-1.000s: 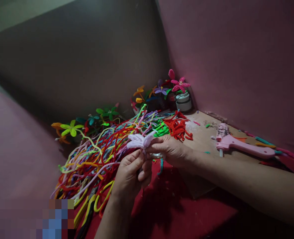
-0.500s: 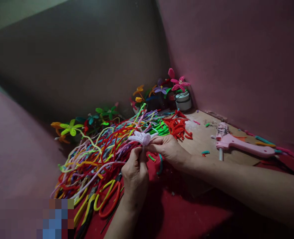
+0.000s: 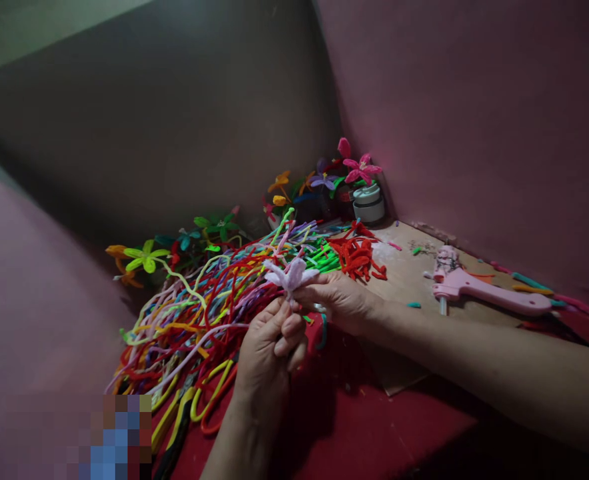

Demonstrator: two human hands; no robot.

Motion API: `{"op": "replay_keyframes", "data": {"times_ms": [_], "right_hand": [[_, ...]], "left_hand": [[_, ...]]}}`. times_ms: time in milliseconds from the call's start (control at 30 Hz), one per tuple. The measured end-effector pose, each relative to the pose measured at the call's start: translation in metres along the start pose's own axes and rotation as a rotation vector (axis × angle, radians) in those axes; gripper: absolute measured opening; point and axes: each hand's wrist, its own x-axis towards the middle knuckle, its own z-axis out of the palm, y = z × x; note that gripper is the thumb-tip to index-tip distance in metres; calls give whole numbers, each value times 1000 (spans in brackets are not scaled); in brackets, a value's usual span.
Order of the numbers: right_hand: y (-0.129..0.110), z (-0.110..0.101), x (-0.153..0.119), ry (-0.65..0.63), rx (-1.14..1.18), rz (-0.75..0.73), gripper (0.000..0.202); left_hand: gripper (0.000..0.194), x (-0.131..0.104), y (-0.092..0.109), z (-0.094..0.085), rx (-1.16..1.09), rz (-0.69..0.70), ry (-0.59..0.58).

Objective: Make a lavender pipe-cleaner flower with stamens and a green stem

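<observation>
A pale lilac pipe-cleaner flower (image 3: 290, 275) is held up in front of me, its petals spread upward and outward. My left hand (image 3: 273, 340) pinches the flower's base from below, thumb and fingers closed around it. From the right, my right hand (image 3: 342, 300) has its thumb and fingertips pressed together at the underside of the petals. Behind the flower lies a large heap of coloured pipe cleaners (image 3: 209, 293). Short red pipe-cleaner pieces (image 3: 357, 259) sit just beyond my right hand.
A pink glue gun (image 3: 492, 293) rests on a board (image 3: 399, 257) at right. Yellow-and-black pliers (image 3: 174, 427) and red-and-yellow-handled scissors (image 3: 214, 400) lie at lower left. Finished flowers (image 3: 147, 256) and a white-lidded jar (image 3: 368, 203) stand along the wall. Red cloth (image 3: 369, 427) covers the near surface.
The flower has turned more upright, so its petals show more from the side. My left hand has rolled, its fingers now curling under the base; my right hand has shifted slightly.
</observation>
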Motion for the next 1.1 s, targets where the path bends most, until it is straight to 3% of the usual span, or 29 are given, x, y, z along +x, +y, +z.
{"op": "replay_keyframes", "data": {"times_ms": [167, 367, 533, 833, 1100], "right_hand": [[1, 2, 0, -70, 63, 65, 13], [1, 2, -1, -30, 37, 45, 19], [-1, 3, -3, -44, 1, 44, 24], [1, 5, -2, -72, 13, 53, 18], [-1, 8, -8, -116, -175, -125, 23]], "left_hand": [[7, 2, -1, -5, -106, -62, -98], [11, 2, 3, -3, 37, -74, -29], [19, 0, 4, 1, 221, 22, 14], [17, 2, 0, -16, -64, -159, -197], [20, -1, 0, -12, -63, -128, -259]]}}
